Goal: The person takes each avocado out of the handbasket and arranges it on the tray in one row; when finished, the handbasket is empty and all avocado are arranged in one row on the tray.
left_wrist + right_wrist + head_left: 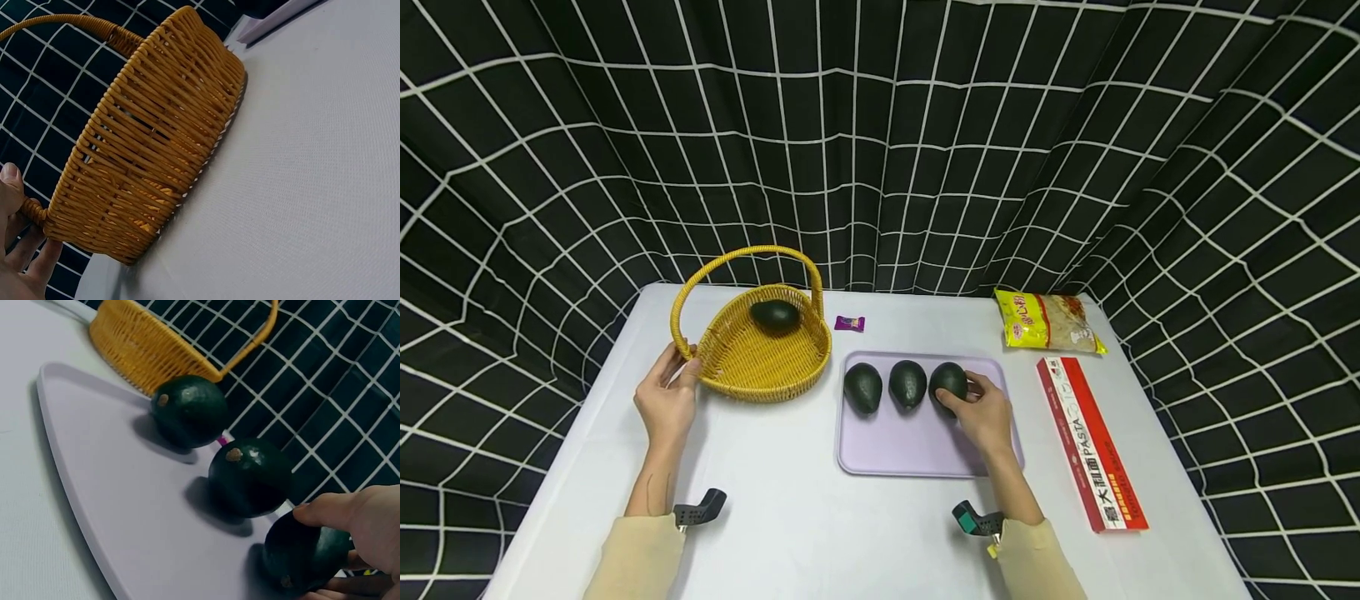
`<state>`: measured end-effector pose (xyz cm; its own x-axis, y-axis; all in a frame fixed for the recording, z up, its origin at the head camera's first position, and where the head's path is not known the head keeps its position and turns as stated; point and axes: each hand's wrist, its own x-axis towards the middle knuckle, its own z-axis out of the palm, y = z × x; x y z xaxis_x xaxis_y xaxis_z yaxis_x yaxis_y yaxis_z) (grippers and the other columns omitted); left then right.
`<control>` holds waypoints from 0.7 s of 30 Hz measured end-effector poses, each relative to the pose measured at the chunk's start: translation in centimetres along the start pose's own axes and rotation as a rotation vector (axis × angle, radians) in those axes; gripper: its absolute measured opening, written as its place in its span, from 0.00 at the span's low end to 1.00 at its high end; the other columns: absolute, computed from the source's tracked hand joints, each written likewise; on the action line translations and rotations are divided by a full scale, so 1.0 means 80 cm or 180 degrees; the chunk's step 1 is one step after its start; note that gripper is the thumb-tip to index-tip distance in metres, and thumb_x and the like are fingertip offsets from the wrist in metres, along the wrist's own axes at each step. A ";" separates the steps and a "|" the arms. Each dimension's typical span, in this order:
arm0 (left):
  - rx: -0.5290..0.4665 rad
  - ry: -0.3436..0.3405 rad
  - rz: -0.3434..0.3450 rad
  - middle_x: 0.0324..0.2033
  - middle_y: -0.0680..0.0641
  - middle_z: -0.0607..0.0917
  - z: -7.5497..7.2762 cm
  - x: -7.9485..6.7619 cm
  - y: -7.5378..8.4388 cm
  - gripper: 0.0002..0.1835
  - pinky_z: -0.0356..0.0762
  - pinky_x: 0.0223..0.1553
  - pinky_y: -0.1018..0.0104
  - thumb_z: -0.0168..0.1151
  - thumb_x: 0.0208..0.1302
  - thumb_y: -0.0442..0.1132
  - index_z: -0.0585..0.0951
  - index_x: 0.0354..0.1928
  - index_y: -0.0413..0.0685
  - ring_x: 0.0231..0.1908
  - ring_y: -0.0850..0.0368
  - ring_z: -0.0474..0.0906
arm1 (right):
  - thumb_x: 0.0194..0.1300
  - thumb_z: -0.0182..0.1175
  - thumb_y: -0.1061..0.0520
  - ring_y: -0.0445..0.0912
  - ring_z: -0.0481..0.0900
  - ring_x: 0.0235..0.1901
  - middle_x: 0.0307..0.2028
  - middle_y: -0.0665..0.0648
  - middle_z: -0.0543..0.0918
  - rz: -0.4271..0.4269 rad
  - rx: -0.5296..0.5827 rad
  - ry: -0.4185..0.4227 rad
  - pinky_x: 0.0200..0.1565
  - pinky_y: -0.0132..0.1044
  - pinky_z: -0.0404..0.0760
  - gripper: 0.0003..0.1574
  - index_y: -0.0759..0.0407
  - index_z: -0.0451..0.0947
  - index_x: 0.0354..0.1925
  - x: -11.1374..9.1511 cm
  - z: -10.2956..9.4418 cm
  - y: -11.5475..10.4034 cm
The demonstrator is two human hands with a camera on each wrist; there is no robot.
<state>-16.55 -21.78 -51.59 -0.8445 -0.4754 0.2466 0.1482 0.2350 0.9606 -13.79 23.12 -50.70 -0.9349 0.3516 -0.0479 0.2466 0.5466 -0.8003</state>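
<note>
Two beige sleeves (636, 558) lie closest, reaching over a white tabletop (790, 508) whose surface shows a fine woven texture in the left wrist view. A black curtain (865, 167) with a white grid hangs in soft folds behind the table and along both sides, its lines bending with the cloth.

At the left, the left hand (668, 398) pinches the foot of the handle of a yellow woven basket (760, 390), thumb on one side and fingers on the other. One avocado (775, 316) lies inside, towards the back. A small purple packet (850, 323) lies beyond the basket's right side, near a pale lilac tray (895, 450).

Three avocados sit in a row along the tray's far half; the right hand (987, 412) grips the rightmost avocado (948, 383), though whether it touches the tray is hard to tell. Right of the tray lie a yellow food bag (1048, 322) and, nearer, a long red pasta box (1093, 446).
</note>
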 end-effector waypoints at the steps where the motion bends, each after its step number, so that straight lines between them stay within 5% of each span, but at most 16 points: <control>1: 0.0013 0.0002 0.0001 0.60 0.36 0.85 0.000 0.000 0.000 0.26 0.83 0.55 0.84 0.68 0.71 0.33 0.78 0.69 0.45 0.59 0.61 0.84 | 0.58 0.79 0.49 0.61 0.86 0.53 0.55 0.70 0.86 -0.0009 -0.0003 0.0005 0.54 0.49 0.86 0.44 0.64 0.76 0.68 0.000 -0.001 0.000; 21: -0.0045 0.0043 -0.0019 0.60 0.37 0.85 0.002 0.000 -0.001 0.26 0.83 0.54 0.84 0.68 0.71 0.32 0.78 0.69 0.44 0.59 0.62 0.84 | 0.61 0.77 0.50 0.66 0.79 0.64 0.64 0.74 0.79 0.0046 0.0054 -0.0145 0.67 0.58 0.81 0.49 0.65 0.69 0.73 -0.003 -0.002 0.000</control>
<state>-16.66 -21.66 -51.68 -0.8383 -0.4882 0.2426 0.1506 0.2202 0.9638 -13.53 23.17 -50.57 -0.9420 0.3243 -0.0864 0.2563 0.5286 -0.8093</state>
